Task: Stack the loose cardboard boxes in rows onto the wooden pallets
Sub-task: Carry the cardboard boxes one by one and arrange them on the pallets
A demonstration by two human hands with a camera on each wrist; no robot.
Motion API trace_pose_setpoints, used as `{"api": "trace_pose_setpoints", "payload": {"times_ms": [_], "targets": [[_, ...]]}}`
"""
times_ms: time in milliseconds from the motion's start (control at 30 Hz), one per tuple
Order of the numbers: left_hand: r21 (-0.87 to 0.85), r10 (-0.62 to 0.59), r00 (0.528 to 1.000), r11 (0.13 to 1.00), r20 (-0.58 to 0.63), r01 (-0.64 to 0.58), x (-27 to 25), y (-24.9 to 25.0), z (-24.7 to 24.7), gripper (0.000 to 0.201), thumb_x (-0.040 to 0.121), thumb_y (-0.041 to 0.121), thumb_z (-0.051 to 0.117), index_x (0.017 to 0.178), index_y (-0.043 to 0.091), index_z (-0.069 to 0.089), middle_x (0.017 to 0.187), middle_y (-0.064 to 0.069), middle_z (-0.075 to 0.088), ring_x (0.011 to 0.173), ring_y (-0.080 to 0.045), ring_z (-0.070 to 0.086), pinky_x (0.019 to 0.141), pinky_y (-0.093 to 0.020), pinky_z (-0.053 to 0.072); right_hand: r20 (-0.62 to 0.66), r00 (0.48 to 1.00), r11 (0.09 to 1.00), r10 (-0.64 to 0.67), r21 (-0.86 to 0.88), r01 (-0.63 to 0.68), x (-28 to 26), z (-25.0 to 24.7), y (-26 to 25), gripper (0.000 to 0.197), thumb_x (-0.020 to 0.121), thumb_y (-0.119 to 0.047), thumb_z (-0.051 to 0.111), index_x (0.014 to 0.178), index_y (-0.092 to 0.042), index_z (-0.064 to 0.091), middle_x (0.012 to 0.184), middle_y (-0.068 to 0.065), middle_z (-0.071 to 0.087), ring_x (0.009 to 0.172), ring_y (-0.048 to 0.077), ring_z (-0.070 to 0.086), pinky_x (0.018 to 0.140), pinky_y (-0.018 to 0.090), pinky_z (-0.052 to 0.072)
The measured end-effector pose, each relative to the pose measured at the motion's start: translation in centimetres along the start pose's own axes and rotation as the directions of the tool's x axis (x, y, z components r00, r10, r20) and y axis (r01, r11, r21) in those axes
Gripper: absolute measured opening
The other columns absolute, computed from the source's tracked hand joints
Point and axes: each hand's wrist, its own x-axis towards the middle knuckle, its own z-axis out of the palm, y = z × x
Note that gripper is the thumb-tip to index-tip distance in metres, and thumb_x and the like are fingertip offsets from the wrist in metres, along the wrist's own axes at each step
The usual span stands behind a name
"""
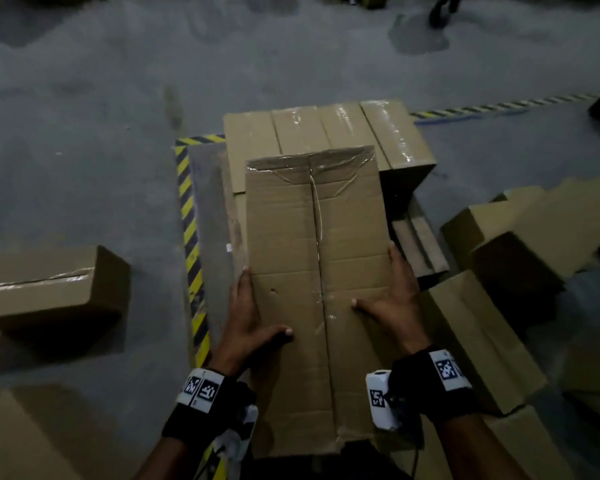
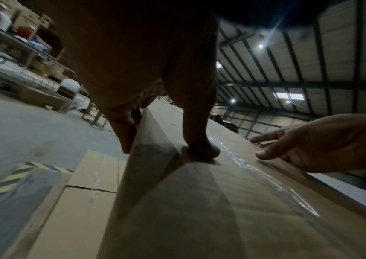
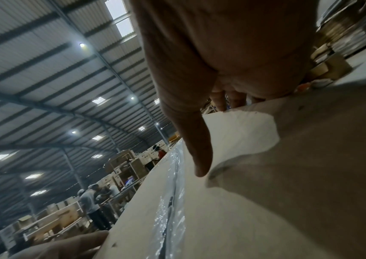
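Both hands are carrying a long brown cardboard box (image 1: 316, 271) toward the pallet row.

The left hand (image 1: 246, 317) is clasping the box's left long edge, thumb lying on top and fingers running down the side; the right hand (image 1: 392, 299) is doing the same at the right edge. The box is hovering at 6 o'clock from the row of taped brown boxes (image 1: 326, 133) already standing on the wooden pallet (image 1: 416, 237). It is probably rather light but bulky; the walls look stiff, the clear tape slippery, so gripping at both long edges near the middle seems safest.
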Motion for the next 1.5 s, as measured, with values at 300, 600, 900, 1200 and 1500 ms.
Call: {"api": "trace_pose_setpoints", "payload": {"times_ms": [300,600,900,1200,1500], "targets": [[-0.074,0.041,0.989,0.997,0.145,-0.03,15.1,3.7,5.4,0.139,0.051,0.034,0.095,0.155,0.013,0.006,0.153,-0.011,0.02,0.14,-0.025,0.023,0.116,-0.037,0.023,-0.07,0.992,0.991,0.109,-0.067,-0.113,13.6,-3.6,0.8,0.123,0.062,-0.013,0.091,0.156,-0.028,0.013,0.16,0.003,0.022,0.145,0.029,0.02,0.119,0.049,0.023],[-0.053,0.012,0.975,0.999,0.222,0.0,25.9,7.4,9.6,0.143,0.049,0.037,0.095,0.156,0.02,0.002,0.151,-0.004,0.021,0.138,-0.024,0.027,0.115,-0.047,0.031,-0.072,0.975,0.976,0.211,-0.033,-0.214,24.8,-5.8,3.0,0.123,0.063,-0.016,0.09,0.155,-0.032,0.011,0.16,0.002,0.02,0.146,0.028,0.019,0.118,0.052,0.022],[0.098,-0.175,0.964,0.983,0.198,0.159,33.6,8.8,18.7,0.143,0.053,0.027,0.095,0.155,0.011,-0.002,0.155,-0.011,0.013,0.143,-0.03,0.019,0.117,-0.036,0.022,0.043,0.973,0.972,0.225,-0.085,-0.221,36.2,-6.1,9.8,0.117,0.066,-0.026,0.088,0.155,-0.028,0.012,0.159,0.003,0.022,0.145,0.031,0.022,0.118,0.049,0.024],[0.187,-0.327,0.941,0.933,0.091,0.306,41.2,6.1,28.3,0.145,0.051,0.027,0.096,0.154,0.013,-0.005,0.16,-0.01,0.004,0.146,-0.032,0.015,0.119,-0.043,0.023,0.177,0.963,0.979,0.203,-0.052,-0.196,47.8,-2.8,18.7,0.113,0.068,-0.027,0.087,0.156,-0.02,0.015,0.159,0.006,0.024,0.146,0.024,0.023,0.118,0.034,0.022],[0.219,-0.367,0.928,0.912,0.058,0.347,45.0,-0.6,34.5,0.137,0.059,0.022,0.093,0.155,0.015,-0.005,0.161,-0.009,0.002,0.147,-0.032,0.013,0.116,-0.047,0.025,0.283,0.934,0.973,0.218,0.012,-0.231,53.3,2.2,27.7,0.113,0.066,-0.018,0.089,0.154,-0.016,0.02,0.157,0.007,0.029,0.144,0.021,0.029,0.118,0.033,0.025]]}}
